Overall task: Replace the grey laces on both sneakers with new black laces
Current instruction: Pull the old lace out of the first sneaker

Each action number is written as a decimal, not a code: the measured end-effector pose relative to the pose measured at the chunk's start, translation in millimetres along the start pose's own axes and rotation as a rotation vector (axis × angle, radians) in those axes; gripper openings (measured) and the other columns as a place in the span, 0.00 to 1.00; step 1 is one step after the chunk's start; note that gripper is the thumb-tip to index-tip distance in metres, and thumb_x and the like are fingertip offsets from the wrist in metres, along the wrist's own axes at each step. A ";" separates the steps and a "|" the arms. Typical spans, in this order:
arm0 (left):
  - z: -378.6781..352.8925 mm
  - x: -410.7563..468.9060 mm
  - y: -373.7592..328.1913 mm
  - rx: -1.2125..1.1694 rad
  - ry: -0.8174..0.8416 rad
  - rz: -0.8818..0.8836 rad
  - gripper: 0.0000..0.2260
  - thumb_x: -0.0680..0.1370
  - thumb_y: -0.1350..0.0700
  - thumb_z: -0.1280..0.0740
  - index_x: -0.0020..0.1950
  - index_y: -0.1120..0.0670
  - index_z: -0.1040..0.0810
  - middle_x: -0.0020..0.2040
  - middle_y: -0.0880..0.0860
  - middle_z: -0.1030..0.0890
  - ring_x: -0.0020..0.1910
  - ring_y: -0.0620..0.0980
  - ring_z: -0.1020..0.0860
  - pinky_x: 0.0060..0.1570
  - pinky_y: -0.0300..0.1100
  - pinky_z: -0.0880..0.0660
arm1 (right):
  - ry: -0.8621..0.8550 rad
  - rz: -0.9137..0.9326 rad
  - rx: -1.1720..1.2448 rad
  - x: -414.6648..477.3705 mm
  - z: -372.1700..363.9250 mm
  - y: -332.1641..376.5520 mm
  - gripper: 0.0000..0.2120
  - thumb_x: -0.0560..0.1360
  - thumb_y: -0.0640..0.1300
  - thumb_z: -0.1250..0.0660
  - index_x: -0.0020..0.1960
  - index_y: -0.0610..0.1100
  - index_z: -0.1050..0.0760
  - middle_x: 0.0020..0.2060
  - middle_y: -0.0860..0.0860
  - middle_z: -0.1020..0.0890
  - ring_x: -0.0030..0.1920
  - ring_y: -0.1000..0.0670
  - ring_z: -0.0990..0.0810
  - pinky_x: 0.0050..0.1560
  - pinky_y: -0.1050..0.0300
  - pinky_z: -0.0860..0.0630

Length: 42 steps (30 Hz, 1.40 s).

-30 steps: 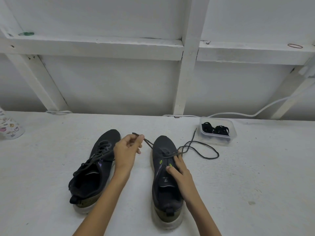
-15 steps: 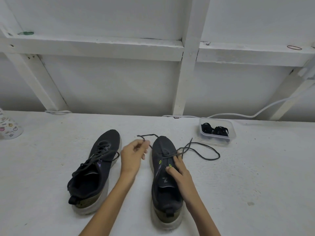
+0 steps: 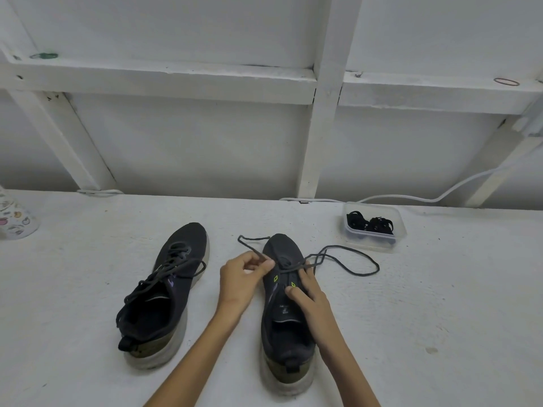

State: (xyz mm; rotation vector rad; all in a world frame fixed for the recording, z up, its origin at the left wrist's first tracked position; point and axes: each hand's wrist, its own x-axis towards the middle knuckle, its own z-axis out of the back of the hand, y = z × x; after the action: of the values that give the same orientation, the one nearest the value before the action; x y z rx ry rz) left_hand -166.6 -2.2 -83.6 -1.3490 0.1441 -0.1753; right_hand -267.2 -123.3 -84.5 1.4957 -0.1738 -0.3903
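Head camera has your left hand (image 3: 244,277) curled just beside the left flank of the right-hand sneaker (image 3: 283,251), a dark grey knit shoe on a thick off-white sole with its toe pointing away from you. Your thumb and forefinger pinch the thin grey lace (image 3: 365,273) close to where it leaves the toe-end eyelets. Past your fingertips the free end runs up beyond the toe and kinks back across it.

Your right hand (image 3: 313,301) lies on the same shoe. Its straight fingers are spread over the right eyelet row, and the thumb presses the tongue beside a small yellow-green loop. It grips nothing. The other half of the lace crosses just ahead of those fingers and trails off in a wide loop on the white tabletop (image 3: 440,304).

The left-hand sneaker (image 3: 182,248), a matching shoe, stands apart from your left hand, with a second grey lace (image 3: 173,264) threaded through its eyelets. Toward the far right, a clear plastic tub (image 3: 371,245) holds the coiled black laces (image 3: 368,224). A patterned cup (image 3: 14,221) sits at the left edge.
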 end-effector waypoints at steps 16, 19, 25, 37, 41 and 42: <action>-4.5 -2.8 6.2 -0.015 0.035 0.065 0.03 0.73 0.58 0.26 0.40 0.54 0.18 0.36 0.49 0.18 0.35 0.45 0.23 0.36 0.37 0.26 | 0.013 0.004 -0.061 1.2 1.1 -1.8 0.22 0.79 0.40 0.36 0.66 0.63 0.31 0.66 0.74 0.38 0.60 0.79 0.36 0.54 0.81 0.38; 8.6 7.4 -9.3 -0.077 -0.125 -0.020 0.07 0.75 0.59 0.28 0.38 0.52 0.21 0.34 0.47 0.21 0.30 0.45 0.27 0.33 0.35 0.27 | 0.007 -0.011 -0.062 1.8 1.1 -3.5 0.25 0.78 0.42 0.35 0.70 0.63 0.34 0.71 0.70 0.42 0.64 0.74 0.39 0.59 0.75 0.40; 11.1 5.6 -8.2 -0.162 -0.128 0.026 0.05 0.76 0.54 0.29 0.42 0.54 0.20 0.37 0.47 0.20 0.32 0.44 0.25 0.35 0.42 0.26 | 0.005 -0.008 -0.075 -0.7 0.2 -0.4 0.26 0.79 0.42 0.35 0.66 0.67 0.40 0.70 0.69 0.43 0.68 0.69 0.42 0.56 0.81 0.42; 10.5 9.4 -13.9 -0.209 -0.199 -0.008 0.08 0.77 0.55 0.30 0.40 0.56 0.23 0.30 0.49 0.25 0.26 0.45 0.31 0.29 0.36 0.32 | 0.008 -0.028 -0.078 -0.4 0.7 -0.5 0.27 0.78 0.43 0.35 0.70 0.64 0.39 0.70 0.70 0.43 0.69 0.68 0.41 0.63 0.72 0.41; 18.1 11.5 -13.4 -0.248 -0.219 0.077 0.13 0.76 0.50 0.30 0.38 0.58 0.24 0.29 0.49 0.24 0.28 0.47 0.29 0.32 0.40 0.29 | -0.086 -0.033 -0.085 -0.6 -0.8 -0.7 0.22 0.79 0.43 0.34 0.72 0.51 0.30 0.70 0.63 0.37 0.68 0.64 0.38 0.58 0.78 0.40; 16.8 8.3 -10.7 -0.266 -0.205 0.110 0.14 0.77 0.49 0.31 0.38 0.58 0.23 0.31 0.49 0.23 0.30 0.47 0.27 0.34 0.42 0.27 | -0.127 -0.016 -0.099 0.6 0.3 -0.3 0.20 0.79 0.43 0.34 0.70 0.49 0.27 0.69 0.61 0.34 0.67 0.63 0.36 0.55 0.82 0.39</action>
State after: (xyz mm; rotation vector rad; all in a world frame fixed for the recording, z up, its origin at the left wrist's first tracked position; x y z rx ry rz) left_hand -155.5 10.0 -69.6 -1.6105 0.0701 0.0787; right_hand -266.7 -123.8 -84.9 1.3760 -0.2396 -0.5007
